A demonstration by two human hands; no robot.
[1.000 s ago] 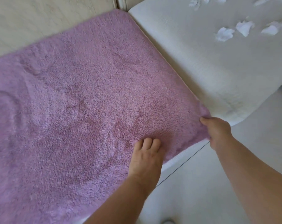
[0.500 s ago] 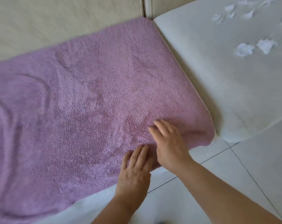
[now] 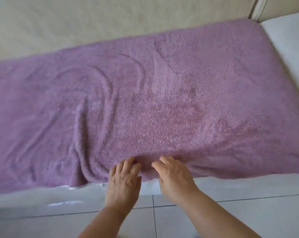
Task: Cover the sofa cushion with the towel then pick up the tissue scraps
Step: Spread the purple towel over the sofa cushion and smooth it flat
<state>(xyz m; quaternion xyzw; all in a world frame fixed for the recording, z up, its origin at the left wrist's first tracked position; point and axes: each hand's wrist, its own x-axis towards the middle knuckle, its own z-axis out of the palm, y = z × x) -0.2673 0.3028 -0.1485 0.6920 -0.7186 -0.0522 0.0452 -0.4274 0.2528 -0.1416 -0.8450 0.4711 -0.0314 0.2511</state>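
The towel (image 3: 162, 103), a purple fleecy sheet, lies spread across the sofa cushion (image 3: 179, 183) and fills most of the view, its left end cut off by the frame edge. Curved wrinkles gather left of centre, running down to a bunched fold at the near hem. Of the covered cushion only a white strip of its front face shows below the towel's near edge; the rest is hidden under the cloth. Behind the towel rises the cream sofa back (image 3: 76, 23), its far-right seam partly out of frame. A second white cushion (image 3: 289, 40) sits just beside the towel's right end, only a corner of it visible. The pale tiled floor (image 3: 231, 212) with dark grout lines runs along the bottom. The left hand (image 3: 124, 181) rests palm down at the towel's near hem, fingers loosely spread and touching the cloth, the grip holding nothing that can be seen. The right hand (image 3: 174, 176), just beside it, lies on the same hem with fingers curled; its fingertips appear to press or pinch the fleece, though the blur and the angle make it hard to tell whether cloth is actually gripped.
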